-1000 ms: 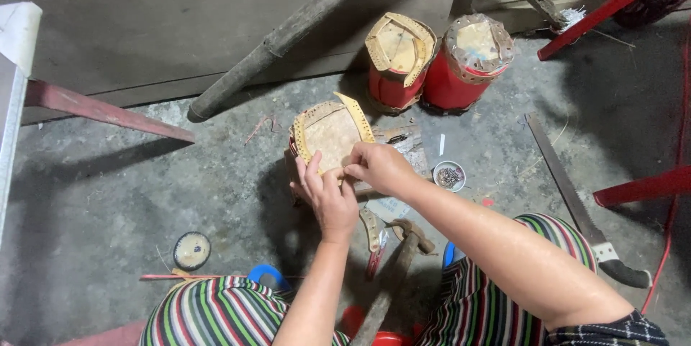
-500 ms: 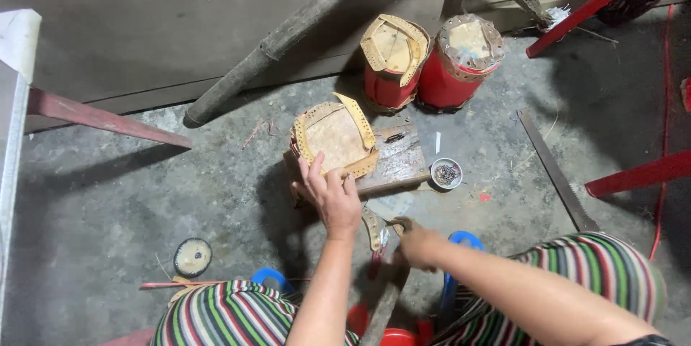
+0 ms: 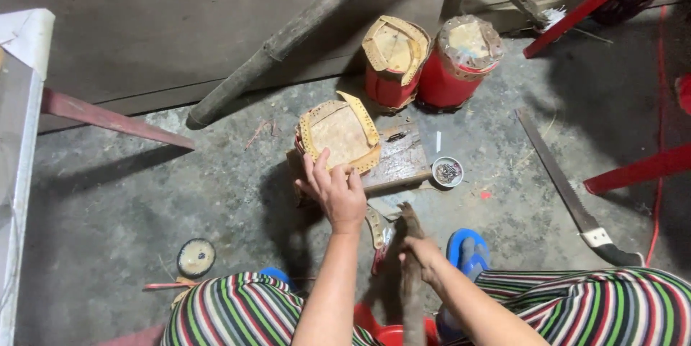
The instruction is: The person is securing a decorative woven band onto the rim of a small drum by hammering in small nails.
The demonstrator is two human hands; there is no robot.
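Far left edge: white panel (image 3: 18,101) with a red bar (image 3: 108,119) running toward center. Lower left: small round disc (image 3: 196,257) on the concrete floor (image 3: 144,195). Center: left hand (image 3: 337,189) lies flat, fingers spread, pressing the near edge of a small drum (image 3: 338,133) with a tan skin top; the drum sits on a wooden block (image 3: 399,162). Just below center-right: right hand (image 3: 421,251) clenched around a dark wooden hammer handle (image 3: 412,274). Upper center: two red drums (image 3: 428,65) side by side. Right of the block: small tin of tacks (image 3: 447,171). Right: saw (image 3: 568,187) lying diagonally.
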